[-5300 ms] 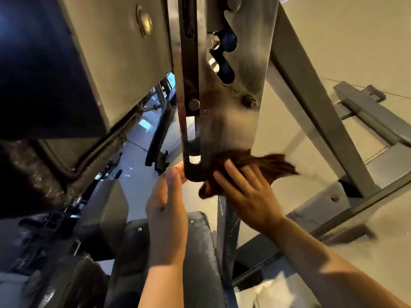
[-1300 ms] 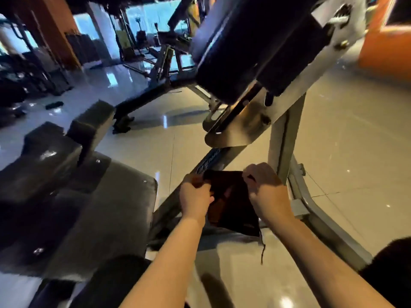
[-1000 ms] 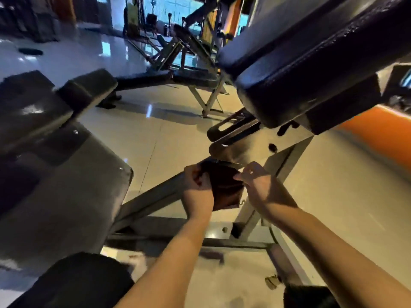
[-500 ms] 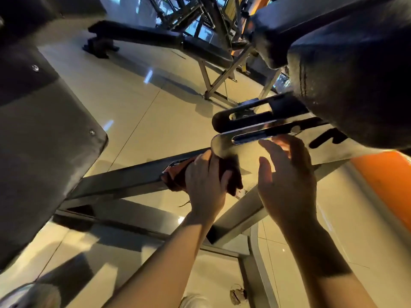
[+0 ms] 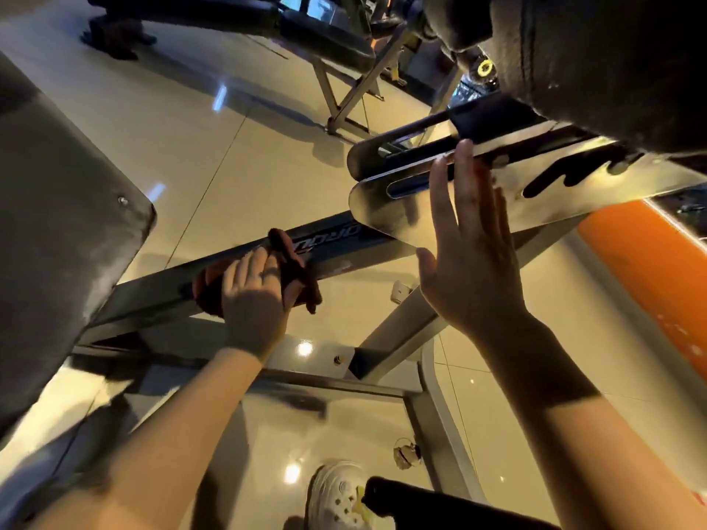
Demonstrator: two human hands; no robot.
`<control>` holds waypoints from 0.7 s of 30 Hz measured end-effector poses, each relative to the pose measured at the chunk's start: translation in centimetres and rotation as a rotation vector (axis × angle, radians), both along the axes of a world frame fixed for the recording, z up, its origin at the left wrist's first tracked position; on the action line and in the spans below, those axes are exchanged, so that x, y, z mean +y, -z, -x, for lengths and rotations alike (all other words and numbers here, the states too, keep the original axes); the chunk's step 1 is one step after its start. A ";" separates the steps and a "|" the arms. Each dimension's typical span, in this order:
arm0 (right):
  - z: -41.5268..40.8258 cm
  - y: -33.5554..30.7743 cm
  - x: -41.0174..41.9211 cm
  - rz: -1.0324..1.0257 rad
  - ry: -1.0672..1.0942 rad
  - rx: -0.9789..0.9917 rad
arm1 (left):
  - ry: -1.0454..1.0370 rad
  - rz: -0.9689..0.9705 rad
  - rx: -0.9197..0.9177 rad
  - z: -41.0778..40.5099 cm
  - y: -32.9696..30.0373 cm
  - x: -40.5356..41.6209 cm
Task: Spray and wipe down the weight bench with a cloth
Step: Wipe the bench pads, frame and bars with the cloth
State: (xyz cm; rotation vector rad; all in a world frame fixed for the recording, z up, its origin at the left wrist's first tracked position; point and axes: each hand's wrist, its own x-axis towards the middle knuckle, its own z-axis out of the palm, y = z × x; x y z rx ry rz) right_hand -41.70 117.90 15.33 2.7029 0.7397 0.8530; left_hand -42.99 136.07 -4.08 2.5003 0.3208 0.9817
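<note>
I look down under the weight bench. My left hand (image 5: 254,296) presses a dark red cloth (image 5: 294,262) onto the bench's grey steel frame bar (image 5: 160,285), which runs from lower left to upper right; its fingers curl over the bunched cloth. My right hand (image 5: 470,258) is flat with straight fingers against the shiny metal adjustment plate (image 5: 386,212) below the black padded backrest (image 5: 597,63). The grey underside of the seat pad (image 5: 65,223) fills the left. No spray bottle is in view.
Glossy beige tile floor (image 5: 245,158) lies below. Another black bench (image 5: 306,32) on crossed legs stands at the top. An orange band (image 5: 642,269) runs at the right. My white shoe (image 5: 336,495) shows at the bottom, beside the bench's base rails (image 5: 440,434).
The left hand has slid the cloth down and left along the frame bar, away from the plate. My right hand stays flat on the plate. The view has tipped further under the bench.
</note>
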 end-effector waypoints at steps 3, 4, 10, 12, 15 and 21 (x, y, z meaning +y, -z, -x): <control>0.2 0.0 0.1 -0.031 0.009 0.020 | 0.012 0.083 -0.004 -0.1 -1.5 -2.1; 0.2 0.0 0.3 -0.043 0.015 0.027 | 0.024 0.098 -0.028 -0.5 -2.6 -3.0; 0.5 -0.3 0.7 -0.027 0.027 0.043 | 0.242 0.064 -0.110 -3.2 -9.1 -6.4; 0.4 -0.4 0.5 -0.007 0.035 0.024 | 0.341 0.043 -0.087 -3.2 -8.0 -5.0; 0.4 -0.5 0.2 0.018 0.039 0.001 | 0.274 -0.094 -0.114 -2.4 -4.4 -2.1; 0.8 -0.8 0.3 0.008 0.035 0.053 | 0.072 -0.103 -0.032 0.0 0.8 2.2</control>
